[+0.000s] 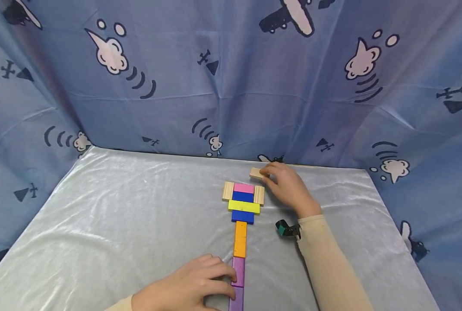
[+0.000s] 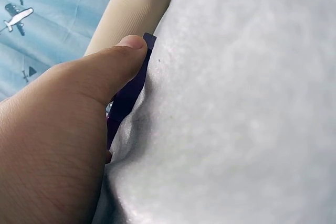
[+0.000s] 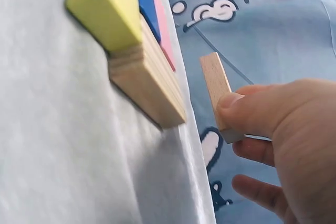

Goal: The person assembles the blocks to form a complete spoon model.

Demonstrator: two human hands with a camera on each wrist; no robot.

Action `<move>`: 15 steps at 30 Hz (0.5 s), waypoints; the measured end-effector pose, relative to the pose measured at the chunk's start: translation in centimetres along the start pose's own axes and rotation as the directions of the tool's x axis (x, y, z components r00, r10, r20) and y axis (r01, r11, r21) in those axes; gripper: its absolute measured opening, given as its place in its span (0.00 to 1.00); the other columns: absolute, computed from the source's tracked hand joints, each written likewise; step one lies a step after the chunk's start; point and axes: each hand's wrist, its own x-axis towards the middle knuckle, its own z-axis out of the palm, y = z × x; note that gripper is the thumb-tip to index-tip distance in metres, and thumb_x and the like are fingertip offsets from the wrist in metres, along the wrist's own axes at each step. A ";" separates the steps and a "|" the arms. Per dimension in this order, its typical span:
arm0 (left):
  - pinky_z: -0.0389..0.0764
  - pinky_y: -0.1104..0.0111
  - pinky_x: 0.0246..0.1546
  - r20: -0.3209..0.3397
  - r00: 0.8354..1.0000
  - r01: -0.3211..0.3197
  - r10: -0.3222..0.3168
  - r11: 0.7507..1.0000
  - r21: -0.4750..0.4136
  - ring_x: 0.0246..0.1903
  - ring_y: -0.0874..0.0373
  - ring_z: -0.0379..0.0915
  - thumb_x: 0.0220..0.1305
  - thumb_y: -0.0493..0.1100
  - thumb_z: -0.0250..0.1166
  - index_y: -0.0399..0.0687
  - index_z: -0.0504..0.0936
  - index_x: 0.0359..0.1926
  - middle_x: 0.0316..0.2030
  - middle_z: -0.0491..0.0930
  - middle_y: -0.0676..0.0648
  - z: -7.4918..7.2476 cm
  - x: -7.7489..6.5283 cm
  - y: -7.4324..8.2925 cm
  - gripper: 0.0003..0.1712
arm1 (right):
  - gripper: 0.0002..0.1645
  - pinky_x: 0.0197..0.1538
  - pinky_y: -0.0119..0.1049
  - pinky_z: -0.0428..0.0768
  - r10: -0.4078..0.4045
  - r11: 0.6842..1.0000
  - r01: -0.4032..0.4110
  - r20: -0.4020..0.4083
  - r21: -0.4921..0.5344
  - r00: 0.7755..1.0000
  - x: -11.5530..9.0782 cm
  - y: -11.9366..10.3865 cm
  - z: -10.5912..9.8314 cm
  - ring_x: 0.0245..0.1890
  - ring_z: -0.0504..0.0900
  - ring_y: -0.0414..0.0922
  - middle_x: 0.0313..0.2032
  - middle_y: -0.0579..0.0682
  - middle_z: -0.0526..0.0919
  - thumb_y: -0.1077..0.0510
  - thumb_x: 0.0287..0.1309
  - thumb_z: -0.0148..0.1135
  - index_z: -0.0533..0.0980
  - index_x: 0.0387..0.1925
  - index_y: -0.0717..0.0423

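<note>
My right hand (image 1: 287, 185) pinches a plain wooden block (image 3: 215, 90) between thumb and fingers, beyond the far end of a row of blocks. That row includes a pink block (image 1: 244, 188), blue blocks (image 1: 242, 217), a yellow block (image 1: 244, 207) and an orange block (image 1: 240, 239). One plain block (image 1: 228, 191) stands on each side of the pink one. Lower down, my left hand (image 1: 192, 283) rests its fingertips along two purple blocks (image 1: 238, 265) laid end to end. The thumb lies against purple in the left wrist view; the other fingers are mostly hidden there.
Pale velvety cloth (image 1: 137, 207) covers the table. A blue patterned curtain (image 1: 169, 77) hangs behind its far edge, close to my right hand. A small black-and-green device (image 1: 285, 229) sits at my right wrist.
</note>
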 end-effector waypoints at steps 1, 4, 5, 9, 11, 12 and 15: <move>0.68 0.79 0.59 0.004 1.000 0.001 -0.001 1.000 -0.005 0.51 0.66 0.73 0.74 0.62 0.71 0.66 0.85 0.55 0.61 0.79 0.58 0.0 0.0 0.0 0.15 | 0.16 0.67 0.58 0.77 -0.003 1.000 0.003 0.002 -0.002 1.000 0.0 -0.2 0.1 0.62 0.81 0.56 0.59 0.53 0.85 0.57 0.76 0.69 0.86 0.60 0.55; 0.67 0.79 0.59 0.011 1.000 0.004 -0.004 1.000 -0.014 0.52 0.67 0.73 0.74 0.61 0.71 0.65 0.85 0.54 0.61 0.79 0.58 0.0 0.0 0.0 0.15 | 0.16 0.68 0.58 0.77 -0.021 1.000 0.021 0.009 -0.001 1.000 0.0 -0.5 0.6 0.62 0.82 0.56 0.59 0.53 0.85 0.58 0.76 0.69 0.86 0.60 0.55; 0.67 0.79 0.59 0.014 1.000 0.009 -0.009 1.000 -0.019 0.52 0.67 0.73 0.74 0.61 0.71 0.65 0.85 0.54 0.61 0.79 0.58 0.0 -0.1 0.1 0.14 | 0.16 0.68 0.58 0.77 -0.029 1.000 0.029 0.013 -0.001 0.999 0.0 -0.7 0.7 0.62 0.82 0.56 0.59 0.53 0.85 0.58 0.76 0.69 0.86 0.60 0.55; 0.67 0.79 0.60 0.022 1.000 0.010 -0.010 1.000 -0.018 0.52 0.67 0.73 0.74 0.61 0.71 0.65 0.86 0.54 0.61 0.79 0.58 0.0 -0.1 0.0 0.15 | 0.16 0.67 0.56 0.78 -0.061 0.998 0.061 0.021 -0.009 0.998 0.2 -1.2 1.2 0.61 0.82 0.55 0.58 0.53 0.85 0.58 0.76 0.69 0.86 0.60 0.56; 0.67 0.79 0.60 0.026 1.000 0.010 -0.009 1.000 -0.016 0.52 0.67 0.73 0.74 0.61 0.70 0.65 0.86 0.54 0.62 0.79 0.58 0.0 -0.1 0.0 0.15 | 0.15 0.66 0.55 0.79 -0.072 0.997 0.072 0.021 -0.018 0.997 0.3 -1.5 1.5 0.60 0.83 0.54 0.57 0.53 0.86 0.58 0.76 0.69 0.87 0.59 0.56; 0.67 0.79 0.60 0.029 1.000 0.011 -0.011 1.000 -0.018 0.52 0.67 0.73 0.74 0.61 0.70 0.65 0.86 0.55 0.62 0.79 0.58 0.0 -0.1 0.0 0.15 | 0.15 0.66 0.55 0.79 -0.077 0.997 0.077 0.020 -0.023 0.997 0.3 -1.6 1.7 0.59 0.83 0.54 0.57 0.53 0.85 0.58 0.75 0.69 0.87 0.59 0.56; 0.67 0.79 0.61 0.032 0.999 0.017 -0.016 1.000 -0.024 0.53 0.67 0.73 0.75 0.61 0.70 0.65 0.86 0.55 0.62 0.79 0.58 0.0 -0.2 -0.1 0.15 | 0.15 0.65 0.54 0.79 -0.083 0.996 0.084 0.023 -0.030 0.996 0.5 -2.0 2.1 0.58 0.83 0.54 0.57 0.53 0.85 0.59 0.76 0.69 0.87 0.59 0.56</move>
